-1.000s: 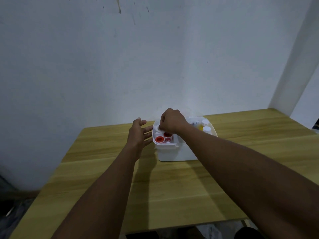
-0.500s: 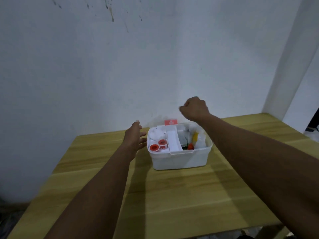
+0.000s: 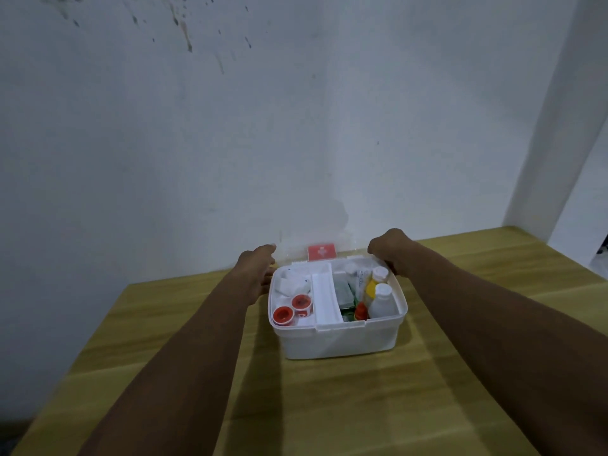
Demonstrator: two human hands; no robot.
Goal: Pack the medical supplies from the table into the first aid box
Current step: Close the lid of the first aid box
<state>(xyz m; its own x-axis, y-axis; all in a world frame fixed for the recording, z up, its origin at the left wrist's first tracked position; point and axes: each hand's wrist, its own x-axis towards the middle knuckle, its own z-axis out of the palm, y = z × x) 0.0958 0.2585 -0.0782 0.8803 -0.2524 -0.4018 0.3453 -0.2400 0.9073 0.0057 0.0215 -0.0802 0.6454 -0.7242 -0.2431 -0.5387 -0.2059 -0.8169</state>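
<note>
The white first aid box (image 3: 339, 340) stands open on the wooden table (image 3: 329, 406), near the wall. Its clear lid with a red cross label (image 3: 321, 252) stands upright behind it. In the left compartment lie two red-cored tape rolls (image 3: 283, 315) and white gauze (image 3: 289, 284). The right compartment holds white bottles (image 3: 381, 301), a yellow bottle (image 3: 371, 287) and packets. My left hand (image 3: 258, 268) is at the lid's left edge, thumb on top. My right hand (image 3: 385, 248) curls over the lid's right edge. The fingertips are hidden.
A white wall (image 3: 296, 126) rises directly behind the box and lid. A wall corner or pillar (image 3: 559, 126) stands at the right, beyond the table's far right edge. Bare wood surrounds the box on the left, right and front.
My right hand left the box's left compartment, rose, then came down on the lid's right edge. My left hand moved from beside the box to the lid's left edge.
</note>
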